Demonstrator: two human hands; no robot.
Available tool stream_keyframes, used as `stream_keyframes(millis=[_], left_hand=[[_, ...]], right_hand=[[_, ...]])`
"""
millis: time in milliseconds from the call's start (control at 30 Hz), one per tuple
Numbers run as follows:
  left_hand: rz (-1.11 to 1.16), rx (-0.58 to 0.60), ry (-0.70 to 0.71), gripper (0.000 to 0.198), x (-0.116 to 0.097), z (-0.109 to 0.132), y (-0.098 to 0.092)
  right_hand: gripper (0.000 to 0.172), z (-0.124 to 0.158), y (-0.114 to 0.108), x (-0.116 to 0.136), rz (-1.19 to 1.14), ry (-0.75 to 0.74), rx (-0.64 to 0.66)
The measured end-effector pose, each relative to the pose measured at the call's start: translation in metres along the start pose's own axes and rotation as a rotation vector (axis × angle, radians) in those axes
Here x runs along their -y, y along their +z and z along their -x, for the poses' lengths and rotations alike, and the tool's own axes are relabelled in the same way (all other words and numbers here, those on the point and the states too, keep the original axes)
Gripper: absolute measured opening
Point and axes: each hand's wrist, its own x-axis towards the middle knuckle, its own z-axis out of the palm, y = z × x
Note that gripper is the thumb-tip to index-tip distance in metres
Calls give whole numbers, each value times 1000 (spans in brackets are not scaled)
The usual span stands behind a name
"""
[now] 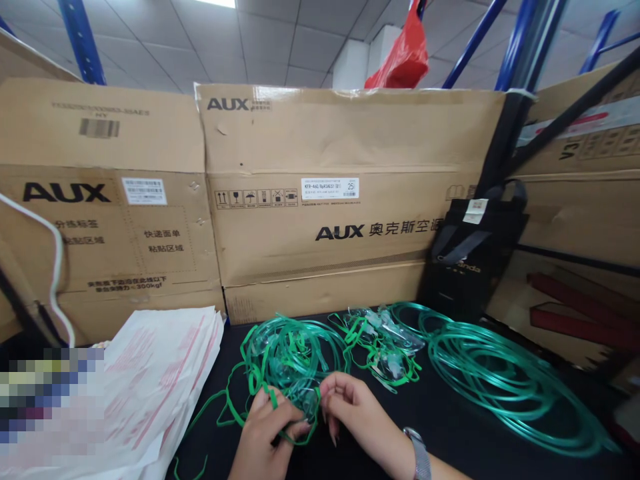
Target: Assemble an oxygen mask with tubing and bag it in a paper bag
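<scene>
My left hand (270,430) is closed on a clear plastic face mask (306,395) at the front of the table, and a green elastic strap (301,440) loops across its fingers. My right hand (353,405) has its thumb and forefinger pinched at the mask's right side, where the strap passes; the exact grip is partly hidden. Just behind both hands lies a tangled pile of coiled green tubing (325,337) with more green straps. To the right of it, more clear masks with green straps (387,350) lie in a loose heap.
A large coil of green tubing (505,380) spreads over the right of the black table. White printed paper sheets or bags (165,373) are stacked at the left. Cardboard boxes (350,147) wall off the back, with a black bag (465,253) against them at the right.
</scene>
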Motion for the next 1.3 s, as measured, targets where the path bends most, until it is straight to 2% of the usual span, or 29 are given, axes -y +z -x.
stream_keyframes(millis=[200,400,500,700,833,1100,1300], left_hand=[[-5,-4,29,13,0,2,-1],[63,-50,-132,17,-4,-2,-1],[126,-97,-186,17,-7,-2,0],[251,-179,-360,21,-8,0,5],[292,-188,-424,19,-6,-1,7],[309,-198,-403,9,-9,-4,4],[238,-92,-347,12,-9,-6,-2]], right_hand=[[34,0,0,0,7,-1,22],[44,-1,-1,0,16,-35,57],[41,1,-3,1,68,-51,80],[19,10,-8,11,352,-129,94],[20,12,-10,14,399,-156,127],[32,6,-5,6,325,-104,43],[37,6,-4,5,304,-80,71]])
